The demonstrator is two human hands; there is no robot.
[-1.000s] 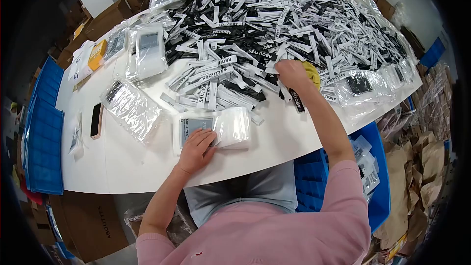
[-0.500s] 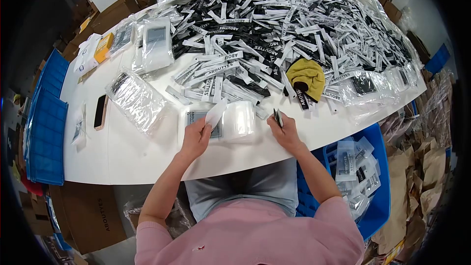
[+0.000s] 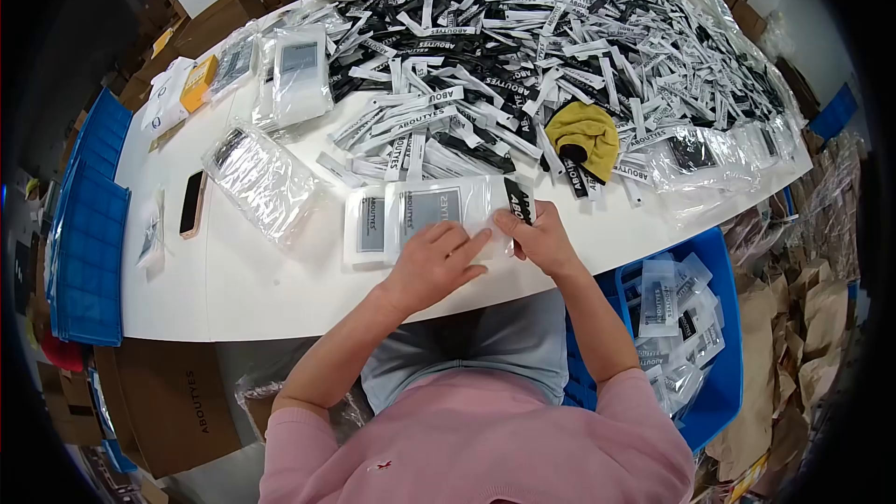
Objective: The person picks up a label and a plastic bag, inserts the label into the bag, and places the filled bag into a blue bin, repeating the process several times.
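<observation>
In front of me lies a clear plastic bag [image 3: 431, 203] with a grey printed panel, overlapping a stack of similar bags [image 3: 371, 224] on the white table. My left hand [image 3: 435, 264] rests over the bag with its fingers spread, the index finger pointing right. My right hand [image 3: 543, 241] grips a black printed label strip [image 3: 519, 198] at the bag's right end, the thumb pressed on top. Part of the strip is hidden by the fingers. Just beyond the bag is a big heap of black and white label strips [image 3: 439, 117].
A yellow cloth cap-like item [image 3: 583, 135] sits on the heap's near edge. Packs of bags [image 3: 266, 189] and a phone [image 3: 192, 203] lie to the left. A blue bin [image 3: 728, 355] with filled bags stands at lower right; blue crates [image 3: 89, 261] flank the table's left side.
My left hand has moved right and let go of the whitish piece it held, now lying spread on the bag. My right hand brought the black strip to the bag's right end.
</observation>
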